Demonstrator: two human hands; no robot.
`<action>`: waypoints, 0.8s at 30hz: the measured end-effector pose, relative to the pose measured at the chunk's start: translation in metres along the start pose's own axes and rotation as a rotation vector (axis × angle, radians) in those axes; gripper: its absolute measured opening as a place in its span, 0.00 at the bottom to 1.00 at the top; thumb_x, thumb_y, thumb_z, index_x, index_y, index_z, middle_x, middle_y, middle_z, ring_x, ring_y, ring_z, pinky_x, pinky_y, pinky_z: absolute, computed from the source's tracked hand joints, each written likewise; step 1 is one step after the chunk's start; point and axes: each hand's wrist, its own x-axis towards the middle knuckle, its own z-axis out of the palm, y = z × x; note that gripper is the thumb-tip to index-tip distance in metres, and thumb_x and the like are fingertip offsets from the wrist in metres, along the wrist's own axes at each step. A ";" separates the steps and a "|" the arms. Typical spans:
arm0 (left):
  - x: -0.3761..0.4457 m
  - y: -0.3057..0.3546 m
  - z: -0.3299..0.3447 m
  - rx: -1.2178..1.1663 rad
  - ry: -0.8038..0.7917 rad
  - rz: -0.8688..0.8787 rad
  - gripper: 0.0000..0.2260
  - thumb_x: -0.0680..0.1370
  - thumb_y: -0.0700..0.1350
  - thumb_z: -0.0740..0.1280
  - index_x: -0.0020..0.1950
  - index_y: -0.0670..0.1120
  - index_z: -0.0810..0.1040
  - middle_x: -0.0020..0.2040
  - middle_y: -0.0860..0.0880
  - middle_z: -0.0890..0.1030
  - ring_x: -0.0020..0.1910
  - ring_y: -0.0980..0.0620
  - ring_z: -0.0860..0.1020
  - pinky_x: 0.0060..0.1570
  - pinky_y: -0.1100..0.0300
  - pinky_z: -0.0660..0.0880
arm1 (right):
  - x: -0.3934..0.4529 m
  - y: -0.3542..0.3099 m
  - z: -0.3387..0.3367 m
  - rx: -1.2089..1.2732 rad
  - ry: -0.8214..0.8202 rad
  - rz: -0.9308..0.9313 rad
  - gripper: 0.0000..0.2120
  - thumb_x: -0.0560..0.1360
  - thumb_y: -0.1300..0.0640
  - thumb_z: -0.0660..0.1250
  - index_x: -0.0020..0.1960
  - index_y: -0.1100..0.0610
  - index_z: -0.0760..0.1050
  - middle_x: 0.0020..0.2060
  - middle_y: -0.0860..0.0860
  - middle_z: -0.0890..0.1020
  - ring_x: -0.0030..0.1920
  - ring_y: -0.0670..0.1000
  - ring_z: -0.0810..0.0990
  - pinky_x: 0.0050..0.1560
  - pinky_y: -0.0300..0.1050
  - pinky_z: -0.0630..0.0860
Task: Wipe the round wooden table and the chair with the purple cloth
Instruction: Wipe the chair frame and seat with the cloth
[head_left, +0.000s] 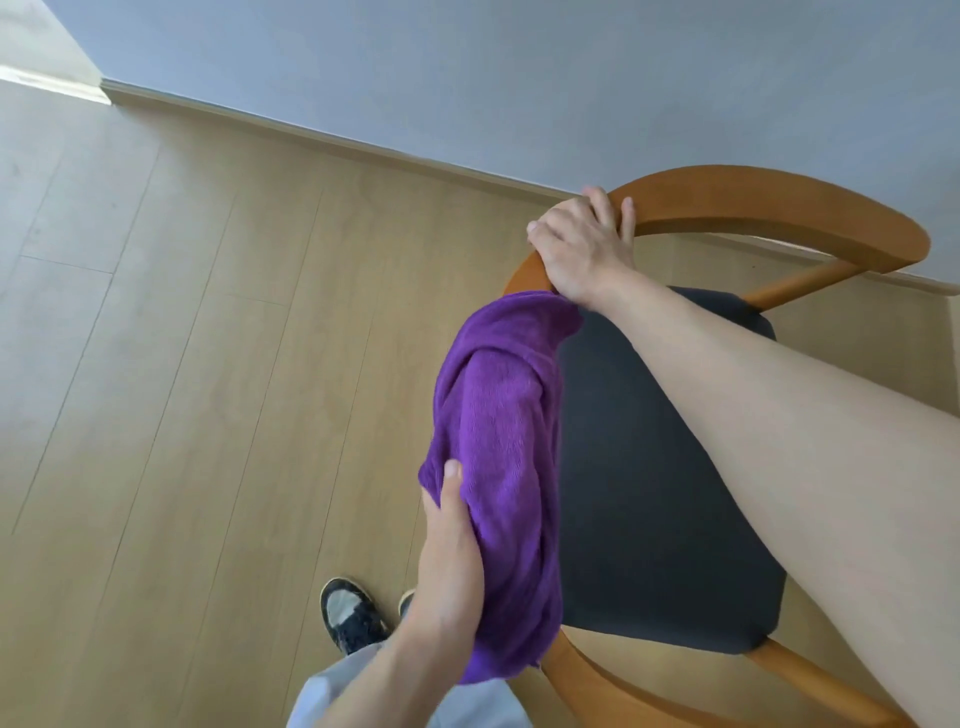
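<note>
The fluffy purple cloth (501, 467) is draped over the curved wooden rail of the chair (769, 208), gripped by left hand (449, 561) fingers; right hand (576, 244) fingers are curled around the rail just beyond it.

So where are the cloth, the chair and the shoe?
cloth (498, 415), head view, middle of the purple fabric.
chair (753, 200), head view, curved wooden back rail.
shoe (349, 616), head view, top of the dark toe.

The purple cloth (498, 467) hides the chair's (753, 208) left arm rail and my left hand's (447, 561) fingers, while the picture's bottom edge cuts off the chair's front legs.
</note>
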 end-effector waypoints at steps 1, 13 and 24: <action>-0.001 -0.005 0.000 0.005 0.014 -0.024 0.40 0.70 0.76 0.58 0.79 0.61 0.63 0.73 0.53 0.74 0.73 0.46 0.71 0.76 0.44 0.63 | 0.000 0.000 0.000 0.001 0.002 0.003 0.24 0.81 0.42 0.45 0.59 0.48 0.78 0.74 0.47 0.69 0.81 0.51 0.48 0.77 0.61 0.33; 0.030 0.069 0.016 0.085 -0.132 0.459 0.14 0.83 0.61 0.59 0.67 0.64 0.76 0.63 0.62 0.81 0.65 0.59 0.78 0.71 0.50 0.70 | -0.006 -0.009 -0.008 0.074 0.058 -0.008 0.21 0.84 0.47 0.48 0.63 0.51 0.77 0.74 0.47 0.70 0.81 0.52 0.53 0.78 0.60 0.37; -0.022 0.059 -0.002 0.436 -0.140 0.889 0.21 0.76 0.40 0.73 0.65 0.55 0.74 0.52 0.59 0.81 0.50 0.59 0.81 0.47 0.69 0.76 | -0.189 -0.042 0.013 1.130 0.089 0.010 0.24 0.78 0.49 0.66 0.73 0.53 0.72 0.70 0.46 0.75 0.70 0.42 0.73 0.71 0.41 0.69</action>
